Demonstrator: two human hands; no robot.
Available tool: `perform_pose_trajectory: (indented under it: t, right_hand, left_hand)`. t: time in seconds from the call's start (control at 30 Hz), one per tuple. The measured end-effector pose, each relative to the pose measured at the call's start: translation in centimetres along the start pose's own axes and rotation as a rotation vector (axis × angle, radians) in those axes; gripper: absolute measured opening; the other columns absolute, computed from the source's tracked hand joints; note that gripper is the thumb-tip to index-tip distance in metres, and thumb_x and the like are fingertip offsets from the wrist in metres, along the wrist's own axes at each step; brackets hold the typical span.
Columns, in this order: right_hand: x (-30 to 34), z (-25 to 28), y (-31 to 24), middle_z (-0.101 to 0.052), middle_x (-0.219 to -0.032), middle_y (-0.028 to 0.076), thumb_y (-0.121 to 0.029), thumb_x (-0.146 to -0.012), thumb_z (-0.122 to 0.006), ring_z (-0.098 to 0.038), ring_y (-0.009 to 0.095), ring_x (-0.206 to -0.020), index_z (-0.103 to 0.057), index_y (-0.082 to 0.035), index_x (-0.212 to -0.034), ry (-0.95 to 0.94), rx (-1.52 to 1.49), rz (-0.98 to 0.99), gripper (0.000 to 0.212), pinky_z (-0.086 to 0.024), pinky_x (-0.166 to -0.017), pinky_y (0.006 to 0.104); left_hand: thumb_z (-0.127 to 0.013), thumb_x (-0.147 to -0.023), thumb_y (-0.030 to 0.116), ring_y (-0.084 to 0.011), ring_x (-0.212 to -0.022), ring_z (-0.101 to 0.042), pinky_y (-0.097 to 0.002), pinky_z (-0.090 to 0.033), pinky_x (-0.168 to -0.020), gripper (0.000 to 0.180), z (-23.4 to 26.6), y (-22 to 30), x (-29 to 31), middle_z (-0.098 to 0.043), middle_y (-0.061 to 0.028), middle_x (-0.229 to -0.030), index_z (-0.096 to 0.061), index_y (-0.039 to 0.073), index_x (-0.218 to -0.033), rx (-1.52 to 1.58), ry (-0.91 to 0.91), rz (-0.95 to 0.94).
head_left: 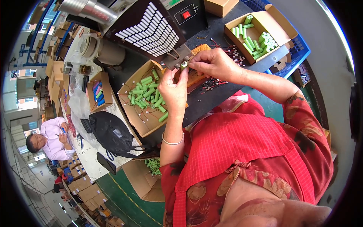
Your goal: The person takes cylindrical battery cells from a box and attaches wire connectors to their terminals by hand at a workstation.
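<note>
In front of the spot welder [151,28], a black slotted panel with two metal prongs below it, my hands meet. The thumb and fingers of my left hand [173,89] pinch a green battery cell [184,65], one end of which shows. My right hand [217,64] is closed in a pinch right beside that cell, under the prongs; what its fingertips hold is too small to make out. Below my left hand lies an open cardboard box [141,126] with green cells that have thin wires attached. A heap of wire leads with white connectors [235,56] lies beyond my right hand.
Loose green cells stand and lie in another cardboard box [245,34] at the far right, by a blue crate [300,53]. On the left are a black bag [113,132], a phone [106,163], a jar [81,69] and a box of blue cells [99,92]. A person [53,138] sits across the table.
</note>
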State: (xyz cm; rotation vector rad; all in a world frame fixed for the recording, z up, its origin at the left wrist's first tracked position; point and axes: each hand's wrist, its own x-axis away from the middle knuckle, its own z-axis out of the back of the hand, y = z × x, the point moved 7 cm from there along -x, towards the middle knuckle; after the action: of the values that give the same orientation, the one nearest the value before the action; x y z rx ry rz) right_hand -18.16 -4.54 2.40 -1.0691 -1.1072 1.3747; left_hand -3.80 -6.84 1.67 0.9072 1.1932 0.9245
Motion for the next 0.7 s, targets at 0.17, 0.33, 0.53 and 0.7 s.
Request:
perform_pose_trajectory:
  t: [0.17, 0.33, 0.53, 0.7]
  right_hand:
    - [1.5, 1.5, -1.6, -0.064, -0.08, 0.011, -0.019, -0.087, -0.059, -0.061, 0.015, -0.075, -0.061, 0.002, -0.1, 0.035, 0.143, 0.316, 0.025, -0.05, -0.068, 0.0285]
    - [4.1, 10.5, -0.8, -0.062, -0.08, 0.014, -0.012, -0.08, -0.062, -0.063, 0.028, -0.074, -0.062, 0.002, -0.09, 0.165, 0.538, 0.397, 0.016, -0.05, -0.067, 0.0342]
    - [2.1, 18.7, 7.4, -0.053, -0.084, 0.011, -0.012, -0.072, -0.057, -0.053, 0.026, -0.086, -0.06, -0.007, -0.075, 0.053, 1.357, 0.234, 0.007, -0.046, -0.073, 0.038]
    - [2.7, 18.4, 8.2, -0.053, -0.092, 0.011, -0.009, -0.072, -0.053, -0.053, 0.03, -0.094, -0.063, -0.016, -0.099, -0.014, 1.675, -0.004, 0.03, -0.045, -0.073, 0.0408]
  left_hand:
    - [-0.061, -0.08, -0.006, -0.0122, -0.087, -0.058, -0.0241, -0.047, -0.077, 0.034, 1.8, 0.9, 0.9, -0.062, -0.0113, -0.099, -0.052, -0.005, -0.113, 0.08, 0.083, 0.046]
    - [-0.065, -0.078, 0.001, -0.0315, -0.112, -0.046, -0.0396, -0.041, -0.092, 0.045, 6.1, 5.7, 3.3, -0.043, -0.0188, -0.125, -0.048, -0.001, -0.12, -0.703, 0.335, -0.358]
    - [-0.066, -0.075, 0.009, -0.0291, -0.107, -0.05, -0.0396, -0.04, -0.09, 0.029, -11.6, 7.2, 5.1, -0.055, -0.0115, -0.111, -0.061, 0.004, -0.102, -0.342, -0.467, -0.581]
    - [-0.064, -0.073, 0.038, -0.028, -0.111, -0.046, -0.0521, -0.027, -0.099, 0.037, -21.9, 0.6, 4.0, -0.058, -0.0111, -0.101, -0.063, 0.008, -0.095, -0.573, -0.549, -0.749]
